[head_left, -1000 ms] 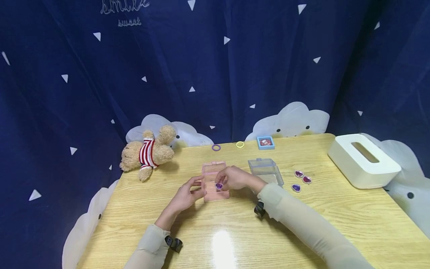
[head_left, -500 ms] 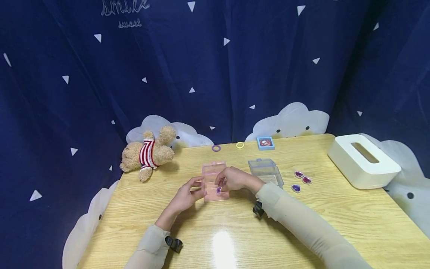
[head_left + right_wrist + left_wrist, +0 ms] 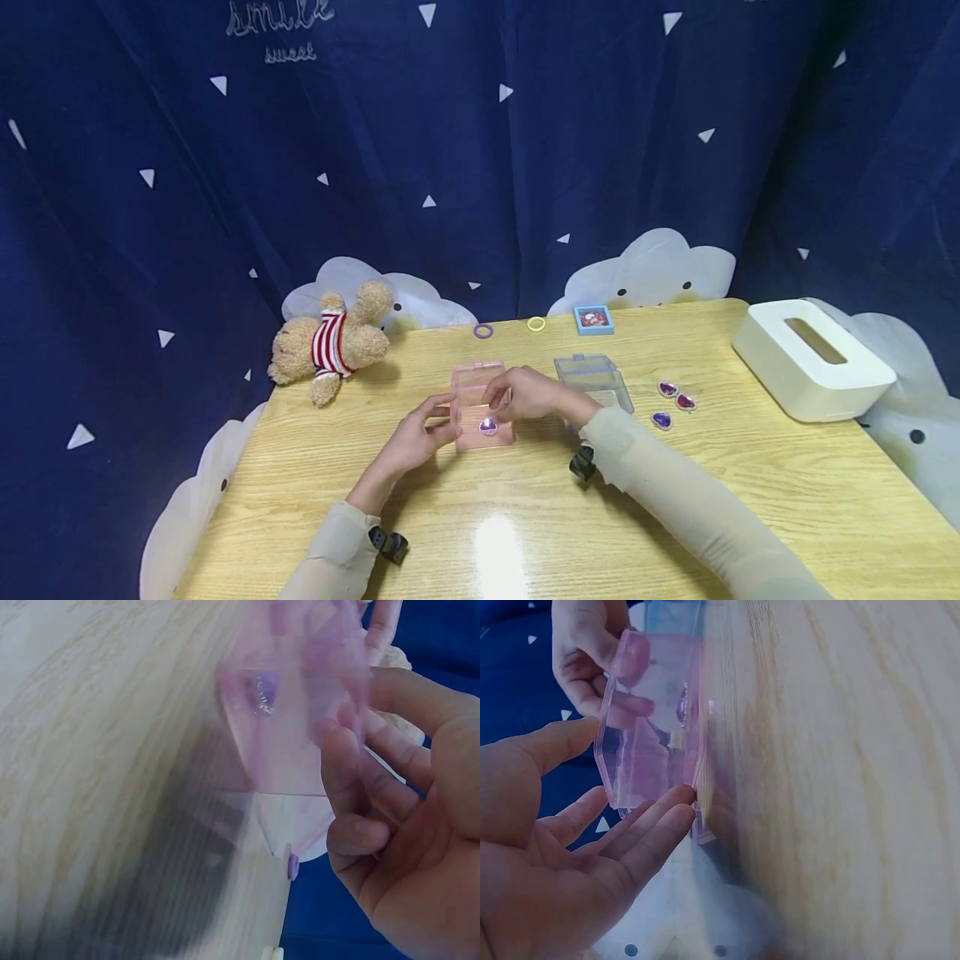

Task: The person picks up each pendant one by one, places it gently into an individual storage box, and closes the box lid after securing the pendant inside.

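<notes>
A purple heart-shaped gem with a pale beaded edge lies inside the clear pink plastic box, whose lid stands raised at the back. My left hand is at the box's left side, its fingertips touching the wall with fingers fairly straight. Over the right part of the box hovers my right hand, fingers loosely bent and nothing seen between them. Through the pink wall, the right wrist view shows the gem apart from the fingers. Just right of that hand stands a clear grey box, partly hidden by it.
Several more heart-shaped gems, including a blue-purple one, lie to the right. A white tissue box stands at far right, a teddy bear at left. Along the back are a purple ring, a yellow ring and a blue-framed square.
My right hand has let go of the purple gem, which now lies in the pink box, and has lifted slightly away. My left hand has stayed at the box's side.
</notes>
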Tool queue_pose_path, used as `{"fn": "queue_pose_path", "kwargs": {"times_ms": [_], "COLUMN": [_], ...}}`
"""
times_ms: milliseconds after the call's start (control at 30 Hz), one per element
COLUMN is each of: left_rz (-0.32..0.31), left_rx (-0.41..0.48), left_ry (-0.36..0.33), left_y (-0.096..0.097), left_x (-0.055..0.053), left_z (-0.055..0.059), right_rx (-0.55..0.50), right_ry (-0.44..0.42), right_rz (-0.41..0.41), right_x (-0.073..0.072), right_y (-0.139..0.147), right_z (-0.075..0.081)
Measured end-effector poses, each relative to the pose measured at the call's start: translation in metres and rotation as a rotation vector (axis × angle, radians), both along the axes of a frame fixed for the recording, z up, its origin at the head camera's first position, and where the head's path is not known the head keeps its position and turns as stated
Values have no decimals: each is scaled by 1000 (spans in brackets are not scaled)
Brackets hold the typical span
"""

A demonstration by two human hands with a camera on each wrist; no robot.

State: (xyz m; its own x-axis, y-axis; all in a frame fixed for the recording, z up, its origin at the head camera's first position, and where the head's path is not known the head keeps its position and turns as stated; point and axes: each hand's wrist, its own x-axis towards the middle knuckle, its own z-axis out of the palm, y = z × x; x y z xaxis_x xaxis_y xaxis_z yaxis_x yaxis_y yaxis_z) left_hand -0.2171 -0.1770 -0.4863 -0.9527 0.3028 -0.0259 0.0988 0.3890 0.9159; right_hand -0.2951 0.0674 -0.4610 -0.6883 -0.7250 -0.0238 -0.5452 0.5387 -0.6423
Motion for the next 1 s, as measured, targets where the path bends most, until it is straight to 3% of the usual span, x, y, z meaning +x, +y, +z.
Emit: {"fn": "queue_pose_path", "kwargs": {"times_ms": [500, 700, 1000], "left_rz": [12, 7, 6], "left_rx": [-18, -26, -30], "left_ry": [16, 19, 13], "left_y": [-1, 0, -1], "left_x": [-3, -2, -1], "left_z": [-3, -1, -2], "right_rx": [-84, -87, -123], "right_ry": [23, 34, -29], "right_rz": [-20, -62, -143], "right_x": [-5, -5, -4], "right_y": [24, 43, 78], "right_z": [19, 23, 32]}}
